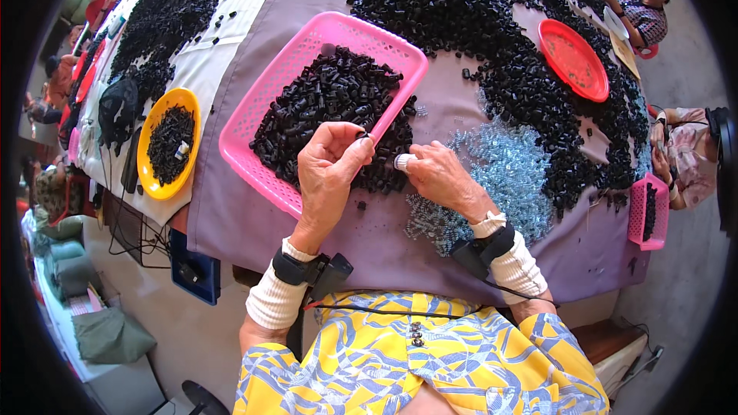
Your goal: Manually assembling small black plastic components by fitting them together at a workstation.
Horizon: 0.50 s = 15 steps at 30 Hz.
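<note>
My left hand is raised over the near right part of a pink perforated basket. Its thumb and forefinger pinch a small black plastic part. Just to the right, my right hand is closed, with a white wrap round one fingertip; what its fingers hold, if anything, is hidden. Many black plastic parts fill the basket, and more lie beside its right wall. Beside my right hand spreads a heap of small clear bluish pieces on the grey-purple cloth.
A larger heap of black parts covers the far table. A red plate lies on it at right, and a yellow bowl with black parts stands left. People sit along both sides; a small pink basket sits at the right edge.
</note>
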Available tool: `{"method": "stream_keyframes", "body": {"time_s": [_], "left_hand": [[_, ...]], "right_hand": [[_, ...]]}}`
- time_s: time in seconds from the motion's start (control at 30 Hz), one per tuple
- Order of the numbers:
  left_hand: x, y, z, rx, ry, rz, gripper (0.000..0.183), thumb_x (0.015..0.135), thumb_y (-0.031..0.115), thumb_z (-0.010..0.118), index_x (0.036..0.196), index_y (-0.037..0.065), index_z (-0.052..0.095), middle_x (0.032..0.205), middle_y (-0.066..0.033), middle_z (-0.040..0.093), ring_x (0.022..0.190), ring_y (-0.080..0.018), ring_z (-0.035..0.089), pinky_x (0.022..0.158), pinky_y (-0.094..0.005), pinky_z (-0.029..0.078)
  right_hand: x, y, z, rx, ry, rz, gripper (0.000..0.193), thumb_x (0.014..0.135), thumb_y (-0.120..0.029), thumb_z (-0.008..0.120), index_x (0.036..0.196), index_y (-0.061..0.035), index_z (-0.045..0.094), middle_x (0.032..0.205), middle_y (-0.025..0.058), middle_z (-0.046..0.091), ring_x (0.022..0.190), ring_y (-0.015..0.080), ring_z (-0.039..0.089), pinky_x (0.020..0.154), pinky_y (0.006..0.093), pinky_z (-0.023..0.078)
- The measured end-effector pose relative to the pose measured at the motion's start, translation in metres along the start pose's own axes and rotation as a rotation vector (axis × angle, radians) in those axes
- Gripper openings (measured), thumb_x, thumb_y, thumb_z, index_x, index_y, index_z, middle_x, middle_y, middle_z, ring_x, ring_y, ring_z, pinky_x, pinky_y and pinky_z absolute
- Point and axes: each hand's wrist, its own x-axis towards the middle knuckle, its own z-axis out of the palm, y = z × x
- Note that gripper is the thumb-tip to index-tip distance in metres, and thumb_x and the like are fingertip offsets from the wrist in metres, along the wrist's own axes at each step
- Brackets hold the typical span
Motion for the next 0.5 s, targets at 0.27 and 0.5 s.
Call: {"method": "stream_keyframes", "body": {"time_s": [0.27,0.5], "left_hand": [[0.001,-0.007,0.001,-0.053,0.043,-0.012,0.011,0.085,0.004,0.064,0.094,0.002,0.058,0.083,-0.0019,0.062,0.071,-0.0072,0.061,0.064,-0.0211,0.052],[-0.001,-0.01,-0.001,0.005,0.09,0.007,0.009,0.086,0.003,0.06,0.095,0.002,0.059,0.086,-0.0063,0.066,0.07,-0.0087,0.061,0.065,-0.0216,0.05]], "right_hand": [[0.002,-0.003,-0.007,0.094,0.123,0.058,0.007,0.072,-0.005,0.059,0.079,-0.0046,0.056,0.073,0.01,0.055,0.074,0.0308,0.058,0.067,0.0403,0.043],[-0.011,0.0,-0.03,0.208,0.253,0.148,0.01,0.074,-0.005,0.06,0.083,-0.0022,0.057,0.077,0.0154,0.058,0.077,0.0358,0.057,0.069,0.0415,0.045]]}}
